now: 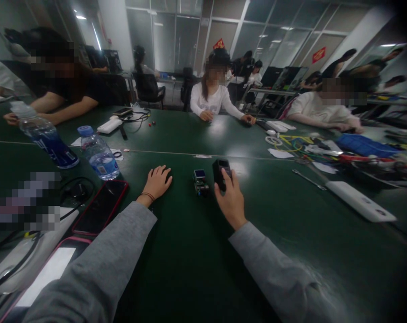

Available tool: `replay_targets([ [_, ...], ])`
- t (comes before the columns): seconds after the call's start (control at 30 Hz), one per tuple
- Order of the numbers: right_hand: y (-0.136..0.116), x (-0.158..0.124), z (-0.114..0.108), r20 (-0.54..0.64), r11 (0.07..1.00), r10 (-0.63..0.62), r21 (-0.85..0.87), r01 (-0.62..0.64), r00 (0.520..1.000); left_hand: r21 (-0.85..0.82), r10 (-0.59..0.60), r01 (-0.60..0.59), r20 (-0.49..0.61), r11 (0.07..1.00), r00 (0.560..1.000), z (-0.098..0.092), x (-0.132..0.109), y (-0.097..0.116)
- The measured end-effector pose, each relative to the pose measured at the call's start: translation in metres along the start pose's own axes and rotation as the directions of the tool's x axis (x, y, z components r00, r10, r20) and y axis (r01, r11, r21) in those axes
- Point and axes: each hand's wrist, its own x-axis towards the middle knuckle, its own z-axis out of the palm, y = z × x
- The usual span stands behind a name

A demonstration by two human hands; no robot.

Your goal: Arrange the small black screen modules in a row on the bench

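My right hand (pixel 233 202) is wrapped around a small black box-shaped case (pixel 219 172) with a rectangular window or recess near its top. Just left of the case, a small electronic module (pixel 200 183) sits on the green table, with a little screen at its far end and bare parts below. My left hand (pixel 157 181) lies palm down on the tabletop with its fingers stretched out, holding nothing. It is apart from the module, to the left of it.
To the left are a water bottle (pixel 98 154), a blue-labelled bottle (pixel 51 139) and a red-edged phone (pixel 101 207). On the right lie a white power strip (pixel 360 200), a wrench-like metal tool (pixel 309 180), tangled cables and a blue tray (pixel 368 146). Several people sit across the table.
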Motion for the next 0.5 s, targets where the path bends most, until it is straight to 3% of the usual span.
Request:
replay_targets([
  [0.13,0.018,-0.007,0.016,0.144,1.000,0.014,-0.028,-0.011,0.990,-0.006,0.008,-0.008,-0.004,1.000,1.000,0.003,0.000,-0.002],
  [0.27,0.021,-0.008,0.022,0.074,1.000,-0.025,-0.013,0.026,0.997,-0.012,0.011,-0.011,-0.003,1.000,1.000,0.005,0.001,-0.005],
  [0.4,-0.001,-0.013,-0.001,-0.066,0.995,-0.005,0.103,0.012,0.998,-0.008,0.004,-0.004,0.012,1.000,1.000,0.003,0.002,-0.003],
  [0.47,-0.021,-0.025,-0.023,0.012,0.956,-0.071,0.285,0.065,0.997,-0.004,-0.002,0.002,0.016,1.000,1.000,0.001,0.001,-0.001],
  [0.5,-0.032,-0.035,-0.036,0.122,0.913,-0.141,0.399,0.082,0.983,-0.002,-0.006,0.006,0.013,1.000,1.000,-0.001,0.001,0.000],
])
